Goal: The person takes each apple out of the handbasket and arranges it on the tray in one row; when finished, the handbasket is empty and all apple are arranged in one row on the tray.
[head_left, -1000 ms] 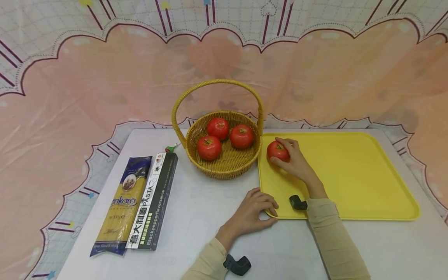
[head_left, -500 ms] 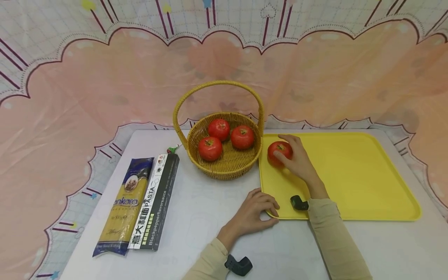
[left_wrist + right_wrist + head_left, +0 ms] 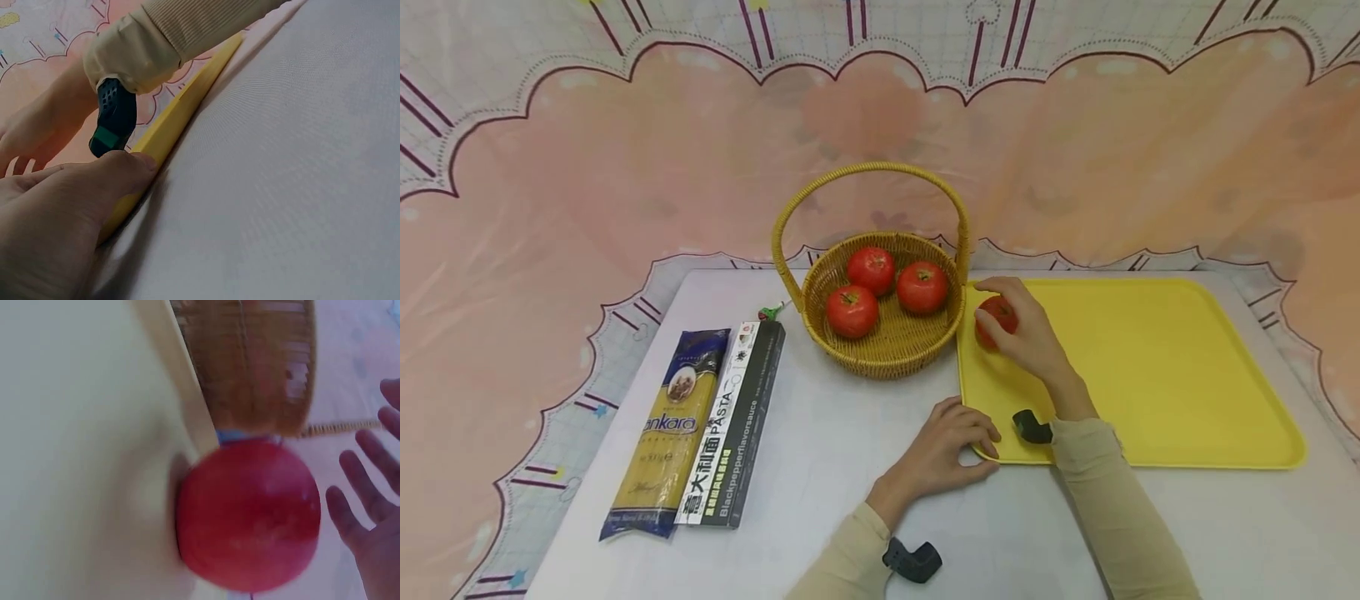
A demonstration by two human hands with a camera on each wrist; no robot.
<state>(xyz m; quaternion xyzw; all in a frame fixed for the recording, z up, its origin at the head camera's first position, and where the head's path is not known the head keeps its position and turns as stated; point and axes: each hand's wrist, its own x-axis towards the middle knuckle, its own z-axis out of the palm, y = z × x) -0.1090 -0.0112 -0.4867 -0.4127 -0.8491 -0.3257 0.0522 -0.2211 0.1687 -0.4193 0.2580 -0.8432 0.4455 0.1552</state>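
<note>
One red tomato [image 3: 997, 322] sits in the left back part of a yellow tray [image 3: 1150, 375]. My right hand [image 3: 1026, 333] is just over and to the right of it. In the right wrist view the spread fingers [image 3: 365, 481] stand apart from the tomato [image 3: 250, 515], with a gap between. At the tray's front left corner, my left hand [image 3: 943, 446] grips the rim, fingers over the inside and thumb outside. The left wrist view shows that thumb [image 3: 128, 169] against the tray edge [image 3: 181, 112].
A wicker basket [image 3: 887, 362] with a tall handle stands left of the tray and holds three tomatoes [image 3: 852, 312]. On the left lie a spaghetti bag [image 3: 662, 442] and a pasta box [image 3: 730, 433], with a small green item [image 3: 769, 313] behind the box. A patterned cloth [image 3: 880, 125] hangs behind.
My right hand has let go of the tomato: its fingers were around it a second ago and have since spread and drawn back. The left hand stays at the tray corner.
</note>
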